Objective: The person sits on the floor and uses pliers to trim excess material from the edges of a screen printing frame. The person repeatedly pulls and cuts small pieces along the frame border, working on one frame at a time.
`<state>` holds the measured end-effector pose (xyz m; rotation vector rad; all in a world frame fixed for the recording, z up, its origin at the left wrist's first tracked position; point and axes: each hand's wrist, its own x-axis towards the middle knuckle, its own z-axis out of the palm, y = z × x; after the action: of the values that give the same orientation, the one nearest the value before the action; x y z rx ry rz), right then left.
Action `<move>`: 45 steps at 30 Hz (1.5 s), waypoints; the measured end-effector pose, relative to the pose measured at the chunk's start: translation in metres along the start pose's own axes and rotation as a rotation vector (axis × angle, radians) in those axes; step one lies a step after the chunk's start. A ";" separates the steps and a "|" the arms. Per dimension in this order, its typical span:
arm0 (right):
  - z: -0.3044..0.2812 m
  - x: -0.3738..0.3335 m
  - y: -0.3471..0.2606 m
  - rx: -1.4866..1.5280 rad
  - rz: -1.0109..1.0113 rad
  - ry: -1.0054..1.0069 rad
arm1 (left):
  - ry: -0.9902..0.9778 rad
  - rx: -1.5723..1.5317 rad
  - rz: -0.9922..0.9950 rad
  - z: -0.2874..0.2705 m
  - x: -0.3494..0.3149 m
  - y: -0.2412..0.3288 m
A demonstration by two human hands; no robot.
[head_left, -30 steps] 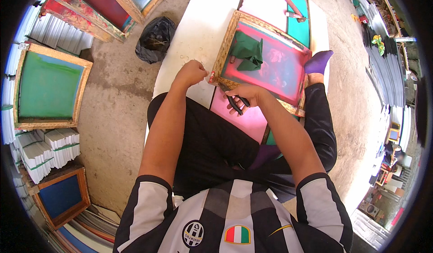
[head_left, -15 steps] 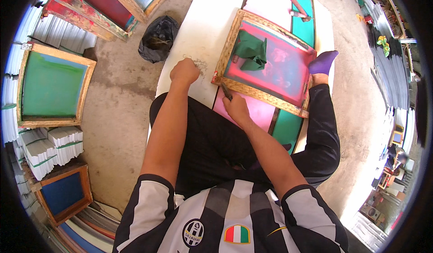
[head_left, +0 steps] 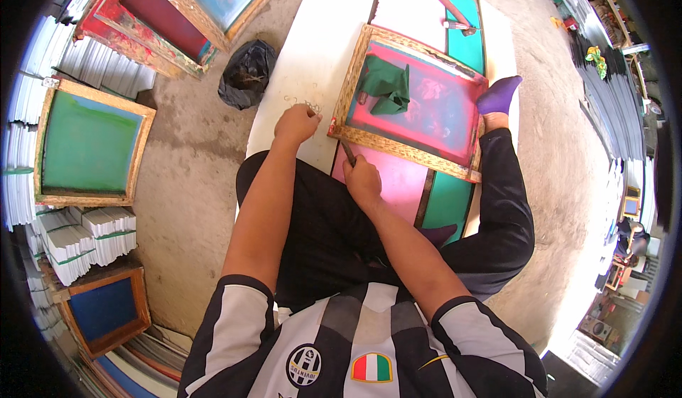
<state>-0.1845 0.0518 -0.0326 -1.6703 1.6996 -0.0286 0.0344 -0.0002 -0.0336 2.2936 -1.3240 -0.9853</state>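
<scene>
My left hand [head_left: 297, 123] is over the white board [head_left: 298, 64], fingers pinched together; what they hold, if anything, is too small to make out. Beside its fingertips lies a scatter of small pale bits [head_left: 304, 100], perhaps staples. My right hand [head_left: 363, 182] grips a dark, slender tool [head_left: 348, 154], whose tip points toward the near-left corner of a wooden screen-printing frame [head_left: 405, 149]. The frame's mesh [head_left: 444, 114] is pink and blue, and a crumpled dark green cloth [head_left: 387, 85] rests on it. My fingers hide part of the tool.
A hammer [head_left: 452, 9] lies beyond the frame. My purple-socked foot [head_left: 499, 95] is at the frame's right edge. Left of the board stands a black plastic bag [head_left: 247, 75]. Further left are a green screen [head_left: 89, 142], a blue screen [head_left: 104, 309] and paper stacks [head_left: 106, 235].
My right hand has drawn back toward me and slightly left, with the tool still in it. My left hand has shifted a little right and nearer, its fingers turning toward the frame.
</scene>
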 end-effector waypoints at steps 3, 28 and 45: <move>-0.001 -0.003 0.000 -0.011 -0.042 0.002 | -0.280 -0.182 -0.004 -0.004 -0.004 0.008; 0.004 0.045 -0.024 0.458 -0.098 -0.678 | -0.362 -0.370 -0.204 -0.024 0.008 -0.023; -0.050 0.049 0.002 0.652 0.150 -0.844 | -0.007 -0.018 -0.109 -0.018 0.006 -0.016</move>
<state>-0.2056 -0.0140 -0.0206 -0.8645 0.9978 0.1573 0.0591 0.0023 -0.0325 2.3718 -1.1991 -1.0365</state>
